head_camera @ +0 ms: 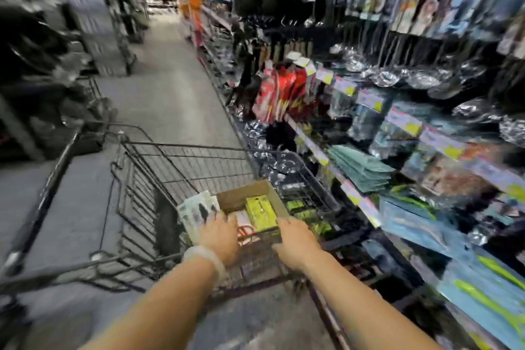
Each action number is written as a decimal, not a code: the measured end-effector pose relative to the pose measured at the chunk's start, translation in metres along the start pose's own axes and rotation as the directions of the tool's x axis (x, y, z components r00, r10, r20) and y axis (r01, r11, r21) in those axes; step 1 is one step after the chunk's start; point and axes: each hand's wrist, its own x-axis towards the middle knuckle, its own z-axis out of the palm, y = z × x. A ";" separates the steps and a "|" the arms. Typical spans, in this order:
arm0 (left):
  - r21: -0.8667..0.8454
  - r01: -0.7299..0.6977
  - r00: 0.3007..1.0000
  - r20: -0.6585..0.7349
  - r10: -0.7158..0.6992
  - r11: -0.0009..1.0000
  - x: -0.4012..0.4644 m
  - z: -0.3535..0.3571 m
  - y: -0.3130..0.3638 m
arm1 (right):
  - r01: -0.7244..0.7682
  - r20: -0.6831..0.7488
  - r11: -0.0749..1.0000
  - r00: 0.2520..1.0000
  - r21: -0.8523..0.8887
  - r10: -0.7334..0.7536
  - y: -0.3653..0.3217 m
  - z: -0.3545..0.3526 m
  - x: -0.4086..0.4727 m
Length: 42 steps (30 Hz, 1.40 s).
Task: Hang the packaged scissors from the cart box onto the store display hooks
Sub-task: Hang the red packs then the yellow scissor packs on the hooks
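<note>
Left hand (220, 239) reaching down into the near end of the open brown cardboard box (250, 196), fingers spread and loosely bent over the white and red packets there; whether curled round anything, impossible to tell through the blur. Pale band (204, 257) round the left wrist. Right hand (294, 241) just beside it, stretched forward over the box's near right corner, fingers fairly straight, nothing seen clasped, though the tips are smeared. Between and just beyond the two hands, a yellow-green carded packet of scissors (260, 212) lying flat inside the box. Against the box's left outer side, a white carded packet with dark scissor shapes (197, 212), propped upright. Box seated in the dark wire shopping cart (147, 179), more yellow-green packets (305, 212) lying to the right of the box within the cart basket. Cart drawn up close along the store shelving on the right (369, 207), with its row of white and yellow price tags. On that display, teal packets (360, 167), red packets (279, 91), shiny steel ladles hanging higher up (397, 77). Grey aisle floor (170, 88) running away ahead on the left.
</note>
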 end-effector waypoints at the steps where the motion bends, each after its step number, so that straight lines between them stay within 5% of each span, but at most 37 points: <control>1: -0.010 0.033 0.999 0.025 -0.032 0.999 0.009 -0.001 -0.017 | 0.013 0.013 1.000 1.000 0.006 -0.013 -0.012 -0.001 0.013; 15: -0.242 0.235 0.948 0.269 -0.168 0.941 0.121 0.046 -0.089 | -0.053 0.240 0.998 0.970 0.030 0.044 -0.037 0.046 0.199; 27: -0.335 0.523 0.761 0.598 -0.252 0.783 0.245 0.147 -0.074 | -0.098 0.517 0.995 0.852 0.011 0.078 0.005 0.161 0.358; 32: -0.389 0.585 0.735 0.625 -0.263 0.711 0.274 0.178 -0.071 | -0.067 0.493 0.997 0.870 0.049 0.034 0.008 0.207 0.404; 39: -0.389 0.613 0.732 0.606 -0.311 0.688 0.305 0.195 -0.071 | -0.020 0.554 0.979 0.822 -0.200 0.130 0.009 0.244 0.433; 42: -0.402 0.624 0.729 0.608 -0.314 0.670 0.302 0.198 -0.073 | -0.028 0.487 0.959 0.857 -0.283 0.169 0.006 0.250 0.435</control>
